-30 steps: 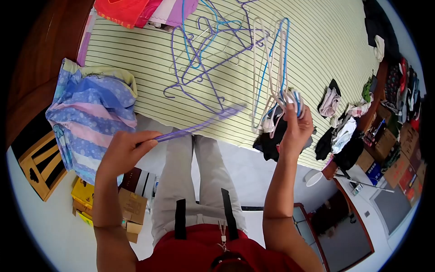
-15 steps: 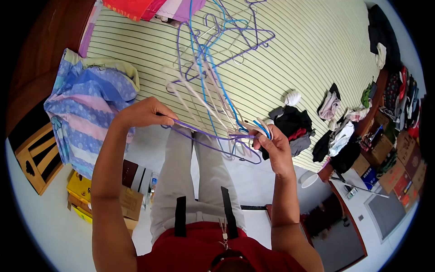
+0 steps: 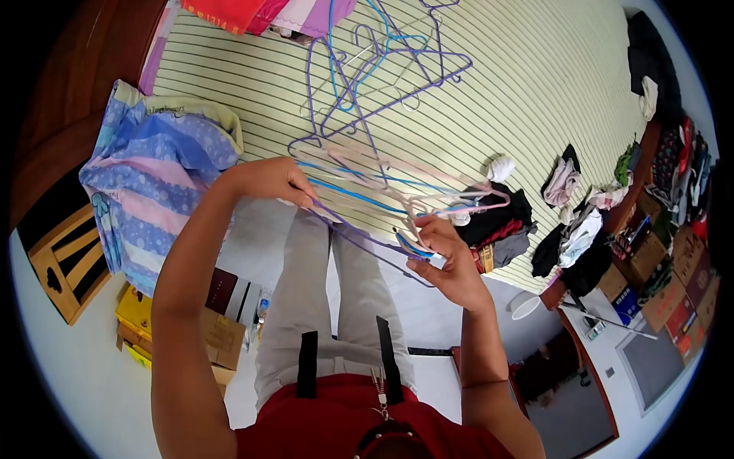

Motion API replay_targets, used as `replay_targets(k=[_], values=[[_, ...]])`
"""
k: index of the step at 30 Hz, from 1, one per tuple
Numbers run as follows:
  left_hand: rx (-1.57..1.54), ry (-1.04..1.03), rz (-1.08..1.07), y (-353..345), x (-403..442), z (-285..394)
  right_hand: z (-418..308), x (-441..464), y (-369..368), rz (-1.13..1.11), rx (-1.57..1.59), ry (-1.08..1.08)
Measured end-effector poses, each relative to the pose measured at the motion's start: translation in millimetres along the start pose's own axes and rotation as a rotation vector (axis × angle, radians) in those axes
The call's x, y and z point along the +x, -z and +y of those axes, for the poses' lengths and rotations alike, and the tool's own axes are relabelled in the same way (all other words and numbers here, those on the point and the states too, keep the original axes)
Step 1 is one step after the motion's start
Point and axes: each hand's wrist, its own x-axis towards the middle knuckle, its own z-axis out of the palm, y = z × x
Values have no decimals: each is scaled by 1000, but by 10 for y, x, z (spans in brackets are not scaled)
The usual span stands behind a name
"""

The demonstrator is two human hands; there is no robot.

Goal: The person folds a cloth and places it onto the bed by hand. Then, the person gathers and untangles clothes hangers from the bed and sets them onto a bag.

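Observation:
My left hand [image 3: 279, 181] pinches one end of a purple clothes hanger [image 3: 352, 227] at the near edge of the bed. My right hand [image 3: 451, 260] is closed around the hook ends of a bunch of hangers. In the bunch are a blue hanger [image 3: 352, 191] and pale pink-white hangers [image 3: 489, 200], partly smeared by motion. The purple hanger stretches between both hands. Beyond them, several loose purple hangers [image 3: 397, 101] and blue ones lie tangled on the striped bed sheet [image 3: 535, 76].
A blue and pink patterned cloth [image 3: 157, 183] hangs over a wooden chair [image 3: 65, 264] at the left. Dark clothes [image 3: 501, 218] and a white bundle [image 3: 501, 168] lie on the bed's right side. Cardboard boxes [image 3: 665, 306] stand at the far right, and a yellow box [image 3: 134, 310] sits on the floor.
The bunch of hangers has turned: the blue hanger now runs left toward my left hand, and a pale pink one sticks out right. My left hand has moved slightly right and up.

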Motion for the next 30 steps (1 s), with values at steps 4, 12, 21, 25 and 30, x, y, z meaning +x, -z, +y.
replay_targets(k=[4,12,21,25,30], values=[[-234,-35,270,11,106,-136,24,-43,-62,41,102,-175],[-412,310,1184,-184,913,-1985,196,-214,-204,417,508,-449],[-301,621,1214,-471,1567,-2106,265,-96,-239,690,505,-402],[218,725,1069,-421,1476,-1576,229,-53,-217,766,576,-351],[306,657,1152,-553,1756,-1488,182,67,-313,833,564,-282]])
